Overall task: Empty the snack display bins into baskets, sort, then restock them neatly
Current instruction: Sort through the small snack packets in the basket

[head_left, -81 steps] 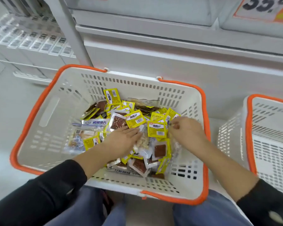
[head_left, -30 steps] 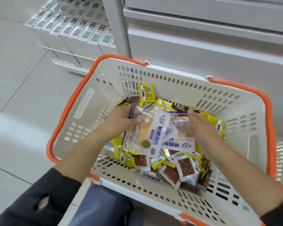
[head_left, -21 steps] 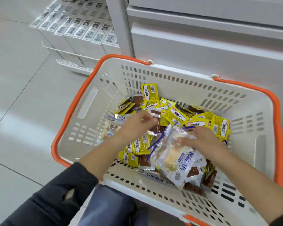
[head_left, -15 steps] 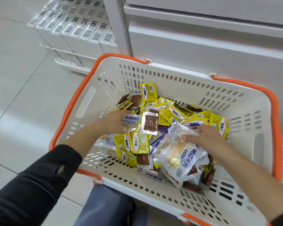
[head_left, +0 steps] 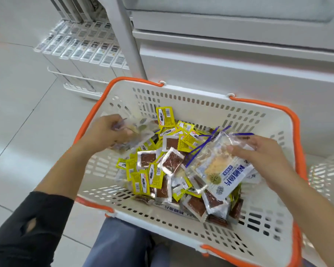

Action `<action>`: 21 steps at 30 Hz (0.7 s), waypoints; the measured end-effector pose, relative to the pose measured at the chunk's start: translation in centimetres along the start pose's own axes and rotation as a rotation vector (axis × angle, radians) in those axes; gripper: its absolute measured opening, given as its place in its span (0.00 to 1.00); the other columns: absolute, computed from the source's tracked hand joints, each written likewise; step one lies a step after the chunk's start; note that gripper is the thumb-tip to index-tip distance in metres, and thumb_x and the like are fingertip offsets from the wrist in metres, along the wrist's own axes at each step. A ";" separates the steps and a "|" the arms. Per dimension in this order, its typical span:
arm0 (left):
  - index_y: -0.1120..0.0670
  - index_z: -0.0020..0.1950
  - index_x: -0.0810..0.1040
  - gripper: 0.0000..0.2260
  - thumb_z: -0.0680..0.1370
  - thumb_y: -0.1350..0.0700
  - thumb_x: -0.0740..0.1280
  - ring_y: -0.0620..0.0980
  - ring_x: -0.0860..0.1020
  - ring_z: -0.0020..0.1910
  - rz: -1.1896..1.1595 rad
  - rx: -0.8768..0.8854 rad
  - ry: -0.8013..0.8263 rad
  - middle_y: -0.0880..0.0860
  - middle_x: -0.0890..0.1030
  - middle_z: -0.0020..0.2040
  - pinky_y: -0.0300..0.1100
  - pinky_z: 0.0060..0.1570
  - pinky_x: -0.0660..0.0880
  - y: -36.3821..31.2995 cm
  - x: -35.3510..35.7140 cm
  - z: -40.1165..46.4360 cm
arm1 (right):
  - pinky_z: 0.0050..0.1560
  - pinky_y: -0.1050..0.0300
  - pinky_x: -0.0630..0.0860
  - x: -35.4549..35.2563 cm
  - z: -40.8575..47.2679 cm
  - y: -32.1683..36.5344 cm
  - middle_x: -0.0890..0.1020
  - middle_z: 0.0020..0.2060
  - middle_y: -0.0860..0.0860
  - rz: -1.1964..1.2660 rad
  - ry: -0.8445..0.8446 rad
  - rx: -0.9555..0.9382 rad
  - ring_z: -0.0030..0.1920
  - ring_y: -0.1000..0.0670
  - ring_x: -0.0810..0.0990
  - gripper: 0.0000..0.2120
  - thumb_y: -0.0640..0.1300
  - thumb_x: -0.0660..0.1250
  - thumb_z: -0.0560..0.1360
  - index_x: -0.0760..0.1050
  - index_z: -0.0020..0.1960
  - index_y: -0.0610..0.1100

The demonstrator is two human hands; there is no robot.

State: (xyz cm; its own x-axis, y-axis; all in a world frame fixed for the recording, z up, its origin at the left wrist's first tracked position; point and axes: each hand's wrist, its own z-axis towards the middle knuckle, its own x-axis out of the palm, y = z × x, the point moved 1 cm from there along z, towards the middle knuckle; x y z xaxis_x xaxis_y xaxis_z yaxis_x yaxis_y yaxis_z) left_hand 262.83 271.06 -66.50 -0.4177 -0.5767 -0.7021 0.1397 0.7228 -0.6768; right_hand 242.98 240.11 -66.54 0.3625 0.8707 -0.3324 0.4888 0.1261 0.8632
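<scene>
On the far left, white boxes point(head_left: 89, 53) with barcodes stand in a row on a low shelf. The left hand point(head_left: 108, 132) pinches a clear packet point(head_left: 141, 130) in curled fingers by the left wall of the white basket point(head_left: 191, 106). Small yellow packets point(head_left: 143, 178) and brown snack packets point(head_left: 173, 160) lie heaped in the middle of the basket. On the right, the right hand point(head_left: 258, 153) grips a bunch of clear blue-printed packets point(head_left: 220, 170), held just above the heap.

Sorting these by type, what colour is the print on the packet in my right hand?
Blue on clear film, seen in the head view.
</scene>
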 end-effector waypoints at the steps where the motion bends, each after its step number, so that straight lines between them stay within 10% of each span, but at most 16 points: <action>1: 0.58 0.37 0.69 0.15 0.71 0.59 0.76 0.41 0.69 0.25 -0.052 0.014 -0.031 0.44 0.68 0.26 0.31 0.26 0.64 -1.7 -0.5 -0.3 | 0.59 0.53 0.70 -0.8 -0.6 0.4 0.82 0.55 0.51 0.051 -0.022 -0.015 0.57 0.54 0.78 0.14 0.45 0.77 0.68 0.81 0.52 0.45; 10: 0.57 0.49 0.79 0.11 0.68 0.59 0.74 0.48 0.79 0.37 -0.412 0.249 0.346 0.54 0.82 0.39 0.38 0.42 0.77 -20.5 5.8 -4.2 | 0.41 0.52 0.80 -10.4 -9.6 -1.6 0.86 0.41 0.44 0.555 -0.369 -0.062 0.41 0.45 0.85 0.05 0.35 0.69 0.74 0.82 0.47 0.42; 14: 0.51 0.37 0.82 0.05 0.73 0.55 0.73 0.48 0.79 0.35 -0.527 0.218 0.538 0.48 0.80 0.33 0.41 0.43 0.76 -27.4 12.1 -5.6 | 0.43 0.50 0.79 -17.3 -14.1 -5.6 0.85 0.39 0.46 0.636 -0.666 -0.037 0.42 0.44 0.83 0.04 0.37 0.68 0.74 0.81 0.47 0.39; 21: 0.60 0.53 0.79 0.13 0.75 0.52 0.72 0.57 0.79 0.52 -0.553 0.024 0.780 0.58 0.81 0.52 0.49 0.58 0.75 -35.1 24.2 -7.7 | 0.43 0.54 0.76 -24.6 -17.3 -11.9 0.85 0.39 0.50 0.578 -0.878 0.122 0.40 0.51 0.83 0.04 0.41 0.67 0.77 0.80 0.48 0.43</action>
State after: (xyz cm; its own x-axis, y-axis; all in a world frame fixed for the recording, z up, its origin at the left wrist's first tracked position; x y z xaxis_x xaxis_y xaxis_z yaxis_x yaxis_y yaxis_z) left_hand 240.91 234.65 -57.98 -0.9094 -0.4119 0.0574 -0.2418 0.4114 -0.8788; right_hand 214.51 225.43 -62.09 0.9883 0.1277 -0.0832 0.1173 -0.2885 0.9503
